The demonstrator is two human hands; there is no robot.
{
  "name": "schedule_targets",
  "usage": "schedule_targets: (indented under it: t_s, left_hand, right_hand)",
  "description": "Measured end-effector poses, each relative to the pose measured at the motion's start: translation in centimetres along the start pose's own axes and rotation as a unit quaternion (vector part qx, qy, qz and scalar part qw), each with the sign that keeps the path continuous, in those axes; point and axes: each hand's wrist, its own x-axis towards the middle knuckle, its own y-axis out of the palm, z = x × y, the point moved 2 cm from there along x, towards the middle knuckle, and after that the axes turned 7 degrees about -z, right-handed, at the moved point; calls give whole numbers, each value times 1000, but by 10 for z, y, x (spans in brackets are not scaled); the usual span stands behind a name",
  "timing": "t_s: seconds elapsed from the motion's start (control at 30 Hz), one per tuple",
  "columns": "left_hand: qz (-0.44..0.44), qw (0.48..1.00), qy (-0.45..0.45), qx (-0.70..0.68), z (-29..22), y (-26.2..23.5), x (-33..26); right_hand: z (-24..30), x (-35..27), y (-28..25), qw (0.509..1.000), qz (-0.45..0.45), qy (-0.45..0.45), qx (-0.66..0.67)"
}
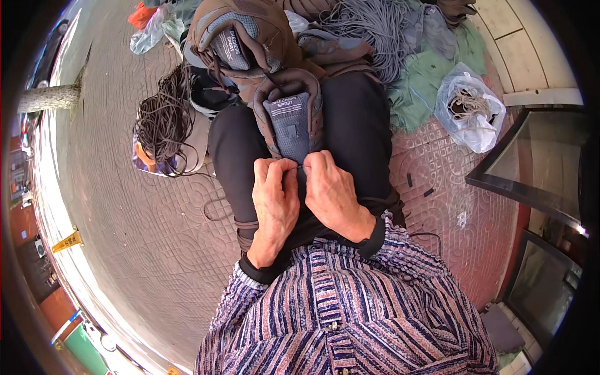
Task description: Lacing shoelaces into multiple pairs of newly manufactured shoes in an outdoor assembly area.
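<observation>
A grey and brown sports shoe (290,128) rests between my thighs, its padded collar away from me and its tongue facing up. My left hand (274,197) is closed in a pinch at the near end of the tongue. Close beside it, my right hand (334,197) pinches at the same place, the fingertips of both almost meeting. Whatever lies between the fingers is too small and covered to name. Just beyond stand more brown and grey shoes (240,37), heaped against my knees.
A bundle of brown laces (164,122) lies at the left, and grey laces (359,31) are piled at the far right over green cloth (412,90). A plastic bag (469,112) holds pale cord. Black-framed glass panels (531,159) stand right; a tree trunk (50,99) is far left.
</observation>
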Motion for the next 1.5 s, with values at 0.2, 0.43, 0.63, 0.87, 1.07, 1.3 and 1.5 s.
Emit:
schedule_targets:
  t_s: [0.2,0.43,0.63,0.87,1.07,1.3,1.5]
  left_hand:
    - [-21,993,-62,-101,-1,-11,0]
    - [-14,995,-92,-18,0,-15,-6]
    - [-37,994,-91,-42,1,-9,-9]
    - [-30,999,-29,32,0,-13,-10]
    - [127,968,112,183,-4,-21,19]
    - [239,918,246,198,4,-48,45]
    - [14,975,58,215,89,-177,65]
  right_hand:
    - [-11,2,6,994,-26,11,103]
    - [-13,1,0,984,-4,71,165]
    - [2,3,8,996,-26,6,82]
    - [1,7,8,994,3,-13,106]
    - [-12,7,-7,911,119,232,320]
    - [-17,-13,-21,559,278,409,665]
    - [-30,-18,-55,711,363,313,515]
